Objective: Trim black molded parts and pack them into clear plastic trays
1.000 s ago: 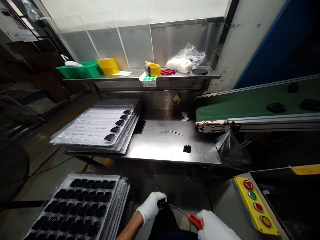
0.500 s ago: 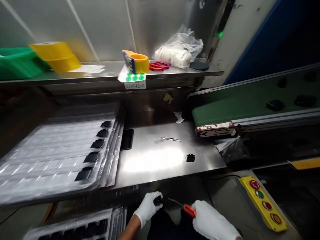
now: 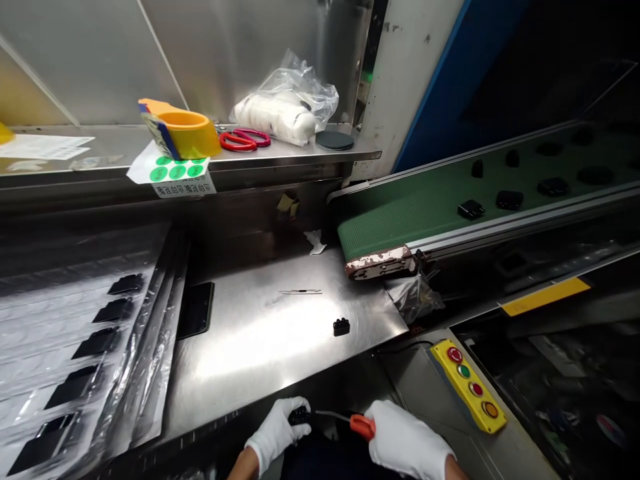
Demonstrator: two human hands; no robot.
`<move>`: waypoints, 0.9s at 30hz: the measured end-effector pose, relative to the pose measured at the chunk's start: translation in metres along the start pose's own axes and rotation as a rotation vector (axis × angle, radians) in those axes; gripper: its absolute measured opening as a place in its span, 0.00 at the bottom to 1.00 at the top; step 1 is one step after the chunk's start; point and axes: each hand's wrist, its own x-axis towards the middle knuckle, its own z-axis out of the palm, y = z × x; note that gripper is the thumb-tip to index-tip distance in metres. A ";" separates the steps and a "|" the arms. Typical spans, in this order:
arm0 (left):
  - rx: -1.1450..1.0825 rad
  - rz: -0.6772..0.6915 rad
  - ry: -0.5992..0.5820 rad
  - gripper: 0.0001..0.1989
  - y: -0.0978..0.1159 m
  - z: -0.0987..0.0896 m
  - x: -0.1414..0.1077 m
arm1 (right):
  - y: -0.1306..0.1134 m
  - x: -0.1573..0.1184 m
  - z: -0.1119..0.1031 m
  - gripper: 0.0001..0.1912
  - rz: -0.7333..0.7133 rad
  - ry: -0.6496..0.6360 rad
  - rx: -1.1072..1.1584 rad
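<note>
My left hand [image 3: 279, 428], in a white glove, is closed around a small black plastic part [image 3: 299, 416] with a studded face. It is just in front of the table's front edge. To its right, my right hand [image 3: 400, 437], also gloved, grips a red-handled tool [image 3: 363, 427] with a long thin metal shaft. The shaft's tip points left and lies close to the part; whether they touch I cannot tell. Another black part [image 3: 341, 327] rests near the front of the steel table [image 3: 235, 393]. Behind it lies a thin metal rod [image 3: 299, 291].
Clear plastic trays [image 3: 150, 400] with black parts are stacked at left, beside a dark flat device [image 3: 197, 310]. A green conveyor belt [image 3: 395, 220] carries several black parts. A yellow control box [image 3: 469, 387] sits at right. The shelf holds a tape dispenser [image 3: 193, 131], scissors [image 3: 237, 141] and a bag [image 3: 290, 103].
The head view has turned right, so the table and shelf items appear further left and more conveyor shows. Tool tip and black part appear closer together; both hands keep their grips.
</note>
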 end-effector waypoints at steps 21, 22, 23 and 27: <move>-1.189 0.093 0.640 0.10 0.032 0.152 0.000 | 0.121 -0.002 -0.018 0.04 -0.237 -0.114 0.154; -1.152 0.088 0.640 0.09 0.033 0.155 -0.001 | 0.131 0.001 -0.015 0.04 -0.226 -0.119 0.183; -1.112 0.082 0.634 0.07 0.034 0.157 -0.002 | 0.143 0.005 -0.010 0.04 -0.222 -0.119 0.258; -0.933 0.071 0.591 0.13 0.040 0.159 -0.020 | 0.192 0.047 0.009 0.05 -0.253 0.071 0.727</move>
